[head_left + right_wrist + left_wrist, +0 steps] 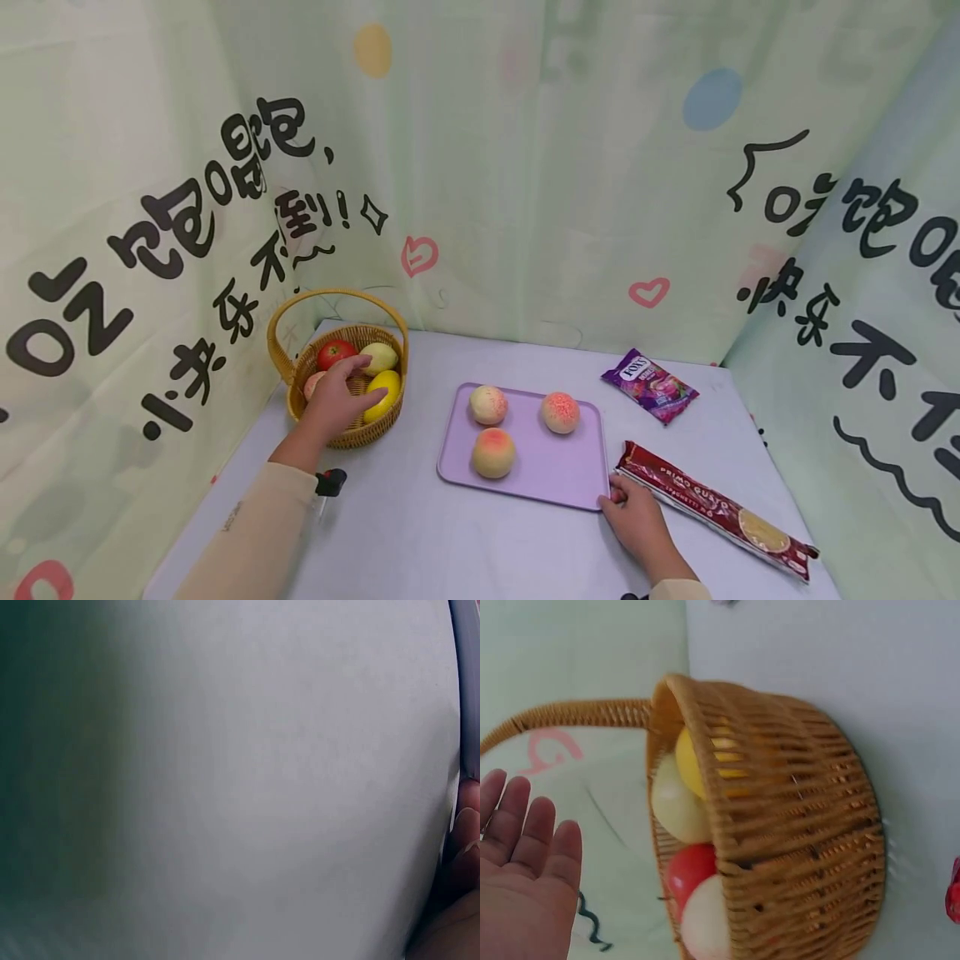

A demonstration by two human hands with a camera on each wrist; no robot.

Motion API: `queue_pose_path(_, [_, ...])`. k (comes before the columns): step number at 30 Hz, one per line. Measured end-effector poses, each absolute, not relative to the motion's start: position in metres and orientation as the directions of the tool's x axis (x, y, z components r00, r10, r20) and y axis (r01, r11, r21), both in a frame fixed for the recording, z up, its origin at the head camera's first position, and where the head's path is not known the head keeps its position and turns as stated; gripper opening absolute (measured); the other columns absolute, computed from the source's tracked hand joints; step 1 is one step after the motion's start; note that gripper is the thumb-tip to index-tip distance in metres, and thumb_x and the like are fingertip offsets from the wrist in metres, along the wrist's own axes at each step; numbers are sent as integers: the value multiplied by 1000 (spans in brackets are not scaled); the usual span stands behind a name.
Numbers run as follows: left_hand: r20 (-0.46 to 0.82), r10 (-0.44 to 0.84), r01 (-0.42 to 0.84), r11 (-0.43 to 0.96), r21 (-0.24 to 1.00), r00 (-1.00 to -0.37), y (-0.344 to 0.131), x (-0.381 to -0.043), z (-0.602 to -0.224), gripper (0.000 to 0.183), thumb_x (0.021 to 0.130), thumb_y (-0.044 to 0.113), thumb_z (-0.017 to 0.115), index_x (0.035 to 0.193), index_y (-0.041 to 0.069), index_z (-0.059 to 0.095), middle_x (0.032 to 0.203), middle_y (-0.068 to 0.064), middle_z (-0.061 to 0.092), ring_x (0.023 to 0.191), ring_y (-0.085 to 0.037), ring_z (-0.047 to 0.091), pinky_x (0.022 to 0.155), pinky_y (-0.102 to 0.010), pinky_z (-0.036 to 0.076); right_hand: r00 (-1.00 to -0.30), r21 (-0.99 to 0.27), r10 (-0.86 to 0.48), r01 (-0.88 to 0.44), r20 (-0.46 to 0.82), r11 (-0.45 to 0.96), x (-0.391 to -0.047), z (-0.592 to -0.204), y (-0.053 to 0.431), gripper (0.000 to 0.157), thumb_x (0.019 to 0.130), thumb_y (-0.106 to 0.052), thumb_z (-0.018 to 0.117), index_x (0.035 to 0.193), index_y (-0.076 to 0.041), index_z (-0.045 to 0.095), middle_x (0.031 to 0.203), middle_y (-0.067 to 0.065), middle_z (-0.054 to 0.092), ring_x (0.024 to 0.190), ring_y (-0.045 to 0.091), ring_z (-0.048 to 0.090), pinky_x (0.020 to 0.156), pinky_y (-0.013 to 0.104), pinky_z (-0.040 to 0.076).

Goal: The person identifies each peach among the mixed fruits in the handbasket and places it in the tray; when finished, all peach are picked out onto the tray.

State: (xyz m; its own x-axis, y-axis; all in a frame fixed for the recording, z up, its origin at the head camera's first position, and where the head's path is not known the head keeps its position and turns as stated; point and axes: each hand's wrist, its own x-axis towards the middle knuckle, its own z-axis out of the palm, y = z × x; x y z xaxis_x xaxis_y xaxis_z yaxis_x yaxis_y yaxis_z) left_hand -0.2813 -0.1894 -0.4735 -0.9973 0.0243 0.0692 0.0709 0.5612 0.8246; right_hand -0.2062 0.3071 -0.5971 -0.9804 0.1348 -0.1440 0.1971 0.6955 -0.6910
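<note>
My left hand (333, 408) hovers over the wicker basket (367, 436), its fingers spread and nothing in them. Inside the basket lie a red round fruit (335, 353), a pale yellow-green fruit (378, 358), a yellow lemon-like fruit (386, 390) and a pale peach-like fruit (312, 384), partly covered by the hand. In the left wrist view the fingers (536, 832) are apart from the basket's rim. My right hand (637, 517) pinches the near right corner of a lilac tray (551, 472). On that tray sit three peaches: front (492, 453), back left (488, 405) and right (560, 413).
A purple snack packet (651, 386) lies behind the tray to the right. A long red spaghetti pack (720, 511) lies slantwise beside my right hand. The basket's tall handle (337, 292) arches above it. Printed curtains (487, 167) enclose the table's back and sides.
</note>
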Motion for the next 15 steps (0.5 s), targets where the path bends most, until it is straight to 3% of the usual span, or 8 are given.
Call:
queue_pose_path(9, [32,-56,-5,564,826,-998,-211,-294,-483,77,92,38,76,153,6,42,158,-20,40,147,-41,35,120,-58,33,-980,-693,137,197,-142,693,-205,-595,306,48,93,-14,71,134,8,60,92,5,60,78,17,50,64,26,42])
queue_pose_path(15, [23,-114,-46,566,823,-993,-223,-302,-491,79,92,41,74,155,6,41,160,-22,36,145,-43,35,118,-61,33,-982,-696,134,190,-135,692,-206,-597,307,47,92,-14,71,133,8,61,91,5,59,78,17,49,63,26,42])
